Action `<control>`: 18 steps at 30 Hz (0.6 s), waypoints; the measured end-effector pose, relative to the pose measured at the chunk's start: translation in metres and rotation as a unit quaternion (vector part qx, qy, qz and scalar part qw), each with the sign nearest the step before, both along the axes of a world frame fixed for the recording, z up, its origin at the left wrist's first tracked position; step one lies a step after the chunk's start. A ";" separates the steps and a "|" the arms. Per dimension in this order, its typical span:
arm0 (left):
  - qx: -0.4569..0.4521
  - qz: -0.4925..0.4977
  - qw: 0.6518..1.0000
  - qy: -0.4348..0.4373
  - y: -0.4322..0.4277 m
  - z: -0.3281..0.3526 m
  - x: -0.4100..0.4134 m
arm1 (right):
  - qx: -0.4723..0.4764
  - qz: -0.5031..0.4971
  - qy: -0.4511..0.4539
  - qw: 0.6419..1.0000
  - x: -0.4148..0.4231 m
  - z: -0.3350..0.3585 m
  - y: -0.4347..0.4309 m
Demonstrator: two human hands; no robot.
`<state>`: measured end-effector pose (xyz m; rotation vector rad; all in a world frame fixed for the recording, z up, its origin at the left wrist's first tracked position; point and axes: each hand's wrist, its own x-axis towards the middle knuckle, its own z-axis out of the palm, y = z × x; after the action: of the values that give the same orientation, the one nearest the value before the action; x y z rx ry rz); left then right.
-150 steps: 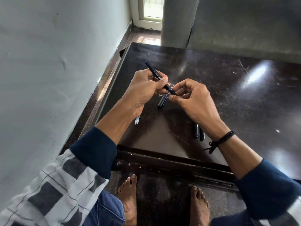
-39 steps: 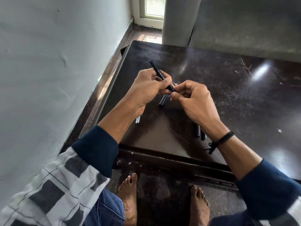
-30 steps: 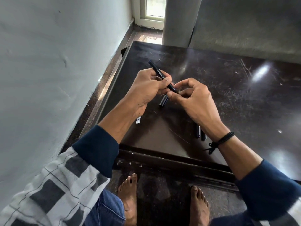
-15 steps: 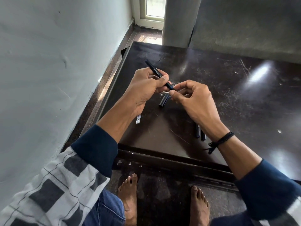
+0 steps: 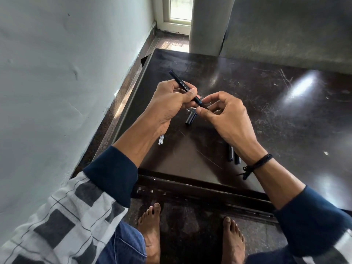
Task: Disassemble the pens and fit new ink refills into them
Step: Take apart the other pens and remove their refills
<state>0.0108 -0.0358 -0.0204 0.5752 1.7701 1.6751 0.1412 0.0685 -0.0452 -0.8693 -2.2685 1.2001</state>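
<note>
A black pen with white lettering points up and to the left above the dark table. My left hand grips its barrel. My right hand pinches the pen's front end between thumb and forefinger. Under the hands a black pen part lies on the table, partly hidden. Thin clear refills poke out below my left wrist. Two black pen pieces lie side by side under my right wrist.
A pale wall runs close along the left, with a narrow strip of floor between it and the table. A grey pillar and a window stand behind the table. My bare feet rest under the table's front edge.
Both hands have stayed together on the pen. The pen's far end has tilted slightly and my right fingers have shifted their pinch at its front end.
</note>
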 end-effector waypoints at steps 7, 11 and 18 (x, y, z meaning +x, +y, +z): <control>-0.001 0.000 1.000 0.000 0.000 0.000 0.000 | -0.005 -0.008 0.000 1.000 -0.002 0.000 -0.001; -0.004 -0.002 1.000 0.006 0.000 0.001 0.000 | 0.002 0.000 0.003 1.000 -0.001 -0.001 -0.001; -0.001 -0.003 1.000 0.004 0.000 0.003 0.001 | 0.016 -0.021 0.003 1.000 0.000 0.000 -0.001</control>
<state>0.0121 -0.0362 -0.0170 0.5873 1.7739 1.6681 0.1411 0.0673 -0.0449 -0.8948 -2.2484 1.1426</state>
